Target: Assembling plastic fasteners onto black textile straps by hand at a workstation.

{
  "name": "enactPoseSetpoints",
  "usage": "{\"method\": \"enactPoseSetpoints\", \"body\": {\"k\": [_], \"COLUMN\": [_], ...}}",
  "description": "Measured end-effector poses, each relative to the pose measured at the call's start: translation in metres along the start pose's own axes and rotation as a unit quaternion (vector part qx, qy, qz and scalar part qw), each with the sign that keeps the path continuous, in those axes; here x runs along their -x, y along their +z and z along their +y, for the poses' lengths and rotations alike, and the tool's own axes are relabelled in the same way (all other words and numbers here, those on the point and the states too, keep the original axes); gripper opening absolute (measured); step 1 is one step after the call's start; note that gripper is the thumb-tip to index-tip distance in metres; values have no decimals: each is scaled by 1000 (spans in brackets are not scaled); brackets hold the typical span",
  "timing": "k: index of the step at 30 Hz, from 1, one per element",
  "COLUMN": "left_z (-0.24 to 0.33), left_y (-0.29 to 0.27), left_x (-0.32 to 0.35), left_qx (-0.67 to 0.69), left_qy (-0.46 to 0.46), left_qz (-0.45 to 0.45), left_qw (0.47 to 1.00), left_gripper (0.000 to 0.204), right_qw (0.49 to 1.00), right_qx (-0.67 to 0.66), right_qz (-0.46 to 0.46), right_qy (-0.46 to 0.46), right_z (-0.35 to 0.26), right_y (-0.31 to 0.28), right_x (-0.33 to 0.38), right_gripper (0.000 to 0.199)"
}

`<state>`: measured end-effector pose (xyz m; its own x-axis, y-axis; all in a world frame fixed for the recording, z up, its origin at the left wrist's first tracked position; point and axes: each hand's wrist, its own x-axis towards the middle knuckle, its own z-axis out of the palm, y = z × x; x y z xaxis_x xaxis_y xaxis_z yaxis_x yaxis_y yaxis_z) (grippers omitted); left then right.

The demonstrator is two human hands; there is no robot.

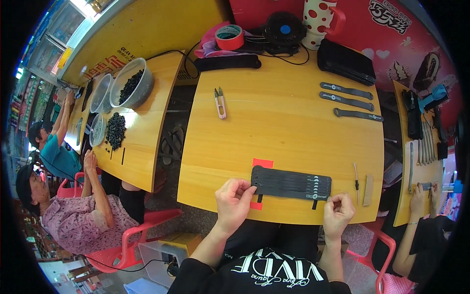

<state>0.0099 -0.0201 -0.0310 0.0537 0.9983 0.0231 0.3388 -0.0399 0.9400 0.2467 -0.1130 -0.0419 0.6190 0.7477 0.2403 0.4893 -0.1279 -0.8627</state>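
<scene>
A fanned stack of black straps (289,183) lies flat near the table's front edge, each strap overlapping the one behind. My left hand (234,200) pinches the left end of the nearest strap between thumb and forefinger. At the stack's right front corner, my right hand (338,214) is closed, thumb against forefinger, by that same strap's right end. Whether the strap's tip is between those fingers is hidden. Red tape (263,162) shows behind the stack's left end, and a short black strip (314,205) pokes out from under its front right.
Right of the stack lie a thin pointed tool (357,183) and a tan strip (368,190). Farther back are pink-handled thread snips (221,104), three loose straps (346,100), a black pouch (345,61) and a fan (284,30). People sit at tables on both sides, with plastic tubs (131,84) on the left.
</scene>
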Motion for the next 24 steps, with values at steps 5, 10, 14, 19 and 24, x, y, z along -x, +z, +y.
{"method": "enactPoseSetpoints", "body": {"k": [5, 10, 14, 19, 24], "left_z": [5, -1, 7, 9, 6], "left_y": [1, -1, 0, -2, -1], "left_x": [-1, -1, -2, -3, -4], "left_qx": [-20, 4, 2, -37, -39], "left_qy": [36, 16, 2, 30, 18], "left_qz": [3, -9, -7, -15, -16], "left_qw": [999, 1000, 1000, 999, 999], "left_gripper": [11, 11, 13, 10, 10], "right_qw": [1000, 1000, 1000, 1000, 1000], "right_qx": [-1, 1, -2, 4, 15], "right_qz": [7, 6, 10, 7, 12], "right_qy": [-4, -1, 1, 8, 2], "right_z": [-1, -3, 1, 1, 0], "right_y": [0, 1, 1, 0, 1], "right_x": [-1, -1, 0, 0, 0], "right_gripper": [19, 19, 19, 20, 19]}}
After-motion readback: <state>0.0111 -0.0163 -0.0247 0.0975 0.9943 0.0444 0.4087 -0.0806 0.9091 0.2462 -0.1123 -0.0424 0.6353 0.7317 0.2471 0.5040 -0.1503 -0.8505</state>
